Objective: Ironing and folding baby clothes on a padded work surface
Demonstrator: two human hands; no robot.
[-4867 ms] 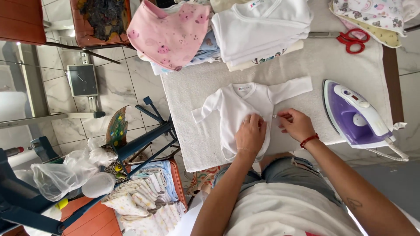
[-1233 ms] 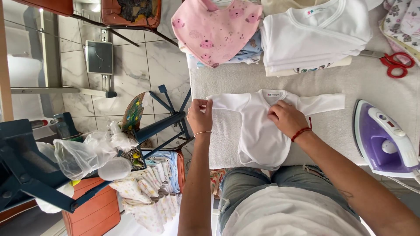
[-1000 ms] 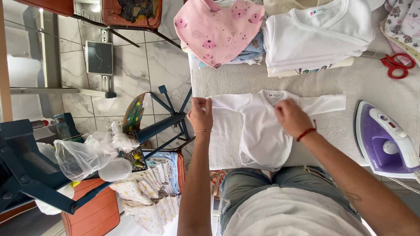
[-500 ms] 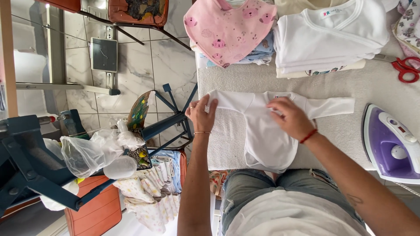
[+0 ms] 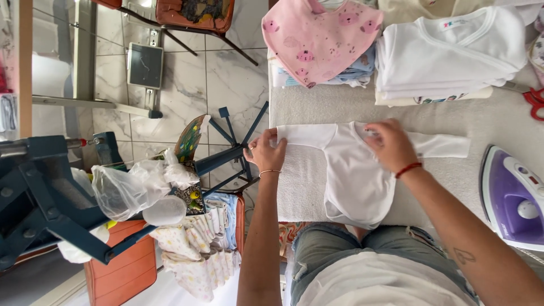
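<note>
White long-sleeved baby top [image 5: 357, 175] lies flat on the padded ironing surface [image 5: 430, 122], sleeves spread to either side, hem toward the person's waist.

Left hand [image 5: 265, 152]: at the cuff end of one sleeve, near the board's edge. Fingers bent onto the cloth, seemingly pinching the sleeve end; whether the thumb is under the fabric cannot be told. The sleeve runs straight out from this hand toward the body of the garment.

Right hand [image 5: 390, 144]: palm down on the shoulder and neckline area, fingers loosely spread, pressing rather than grasping. Nothing closed in it. The other sleeve extends away from this hand toward the purple iron [image 5: 513, 198], which stands apart and untouched.

Progress, as judged: garment is spread and smoothed but no fold shows yet; both sleeves still lie out full length. Folding seems at its start.

Beyond the hands, farther up the board: a stack of folded white garments [image 5: 453, 54] and a pink bib [image 5: 320, 39] over bluish cloth. Red scissors [image 5: 534, 102] at the frame's edge.
</note>
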